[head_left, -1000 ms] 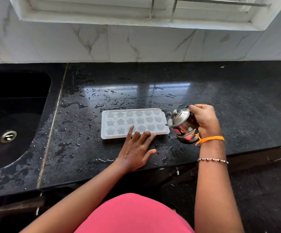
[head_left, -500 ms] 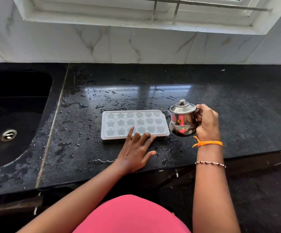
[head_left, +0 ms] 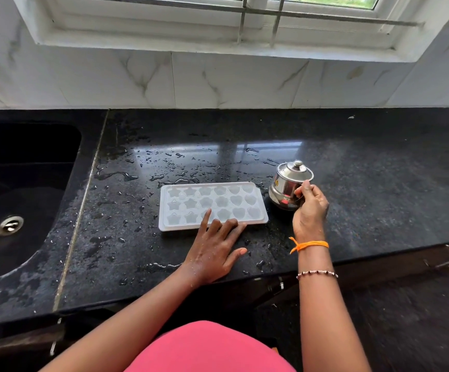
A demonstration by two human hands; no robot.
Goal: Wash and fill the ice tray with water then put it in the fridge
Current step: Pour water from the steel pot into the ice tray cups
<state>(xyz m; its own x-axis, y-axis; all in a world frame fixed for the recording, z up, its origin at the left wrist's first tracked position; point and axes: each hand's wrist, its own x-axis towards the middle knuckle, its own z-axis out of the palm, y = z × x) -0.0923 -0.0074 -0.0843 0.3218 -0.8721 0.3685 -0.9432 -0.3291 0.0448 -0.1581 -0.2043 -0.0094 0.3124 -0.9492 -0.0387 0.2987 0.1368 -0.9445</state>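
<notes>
Both hands are low by the tray (head_left: 212,205). Left hand (head_left: 214,251) lies flat with straight fingers touching the tray's near edge. Right hand (head_left: 310,210) grips a shiny pot (head_left: 289,183) just right of the tray. It all sits on the wet black surface (head_left: 379,183), with the sink (head_left: 16,197) left of the tray.

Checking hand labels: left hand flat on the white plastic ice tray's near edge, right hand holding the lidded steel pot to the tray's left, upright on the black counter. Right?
One error: the lidded steel pot stands to the right of the white plastic ice tray, not its left. The head view shows it. The rest holds: left hand flat on the tray's near edge, right hand holding the upright pot on the black counter.
</notes>
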